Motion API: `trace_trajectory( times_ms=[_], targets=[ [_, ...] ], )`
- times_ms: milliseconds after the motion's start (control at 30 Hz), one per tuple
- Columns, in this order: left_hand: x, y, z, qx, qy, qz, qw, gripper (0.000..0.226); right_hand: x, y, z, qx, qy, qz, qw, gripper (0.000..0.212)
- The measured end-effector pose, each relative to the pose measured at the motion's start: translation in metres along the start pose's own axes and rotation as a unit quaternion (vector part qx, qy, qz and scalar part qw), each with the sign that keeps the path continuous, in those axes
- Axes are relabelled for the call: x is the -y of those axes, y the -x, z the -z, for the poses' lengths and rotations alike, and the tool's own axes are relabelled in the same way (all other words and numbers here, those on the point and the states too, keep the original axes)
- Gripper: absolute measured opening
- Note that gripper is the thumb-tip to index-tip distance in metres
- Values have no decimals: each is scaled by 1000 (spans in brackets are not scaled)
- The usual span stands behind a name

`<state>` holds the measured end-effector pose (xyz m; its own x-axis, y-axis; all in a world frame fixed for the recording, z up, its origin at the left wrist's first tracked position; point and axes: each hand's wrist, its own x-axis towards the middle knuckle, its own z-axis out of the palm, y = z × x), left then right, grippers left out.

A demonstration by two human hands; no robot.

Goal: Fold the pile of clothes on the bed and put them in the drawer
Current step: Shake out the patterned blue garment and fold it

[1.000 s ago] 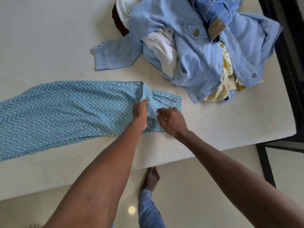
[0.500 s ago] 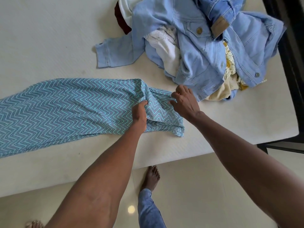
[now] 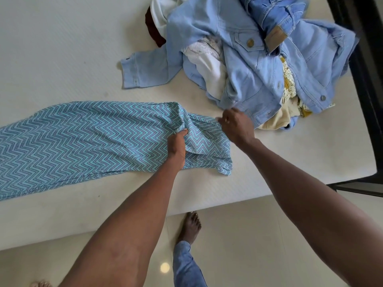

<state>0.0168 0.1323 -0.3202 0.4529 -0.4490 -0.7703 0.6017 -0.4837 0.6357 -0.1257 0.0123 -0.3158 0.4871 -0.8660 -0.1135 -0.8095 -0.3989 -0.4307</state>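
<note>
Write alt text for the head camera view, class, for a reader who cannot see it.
A person's left hand grips a bunched fold of a blue zigzag-patterned garment spread on a white bed, while the right hand holds its far edge. An unfolded pile of clothes, topped by a light denim jacket, lies beyond.

The bed (image 3: 62, 48) has bare surface at the far left, above the zigzag cloth (image 3: 83, 139), and a bare strip along its near edge. The pile of clothes (image 3: 259, 59) fills the far right corner, and its denim sleeve (image 3: 145, 71) reaches left. Between sleeve and cloth there is a narrow open lane. A dark frame (image 3: 362, 79) closes the right side.
</note>
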Motion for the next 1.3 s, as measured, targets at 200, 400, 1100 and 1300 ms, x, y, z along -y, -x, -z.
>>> trace_trajectory(
  times_ms=[200, 400, 1100, 1300],
  targets=[
    [1, -1, -3, -4, -9, 3, 1000, 24, 0, 33, -20, 48, 11, -72, 996, 40],
    [4, -5, -3, 2, -20, 6, 1000, 16, 6, 22, -24, -30, -229, -326, 917, 28],
    [-1, -12, -15, -8, -27, 0, 1000, 38, 28, -19, -2, -70, -213, -297, 928, 14],
    [-6, -11, -20, -7, -35, -8, 999, 42, 31, -23, -5, -36, -152, -325, 933, 29]
  ],
)
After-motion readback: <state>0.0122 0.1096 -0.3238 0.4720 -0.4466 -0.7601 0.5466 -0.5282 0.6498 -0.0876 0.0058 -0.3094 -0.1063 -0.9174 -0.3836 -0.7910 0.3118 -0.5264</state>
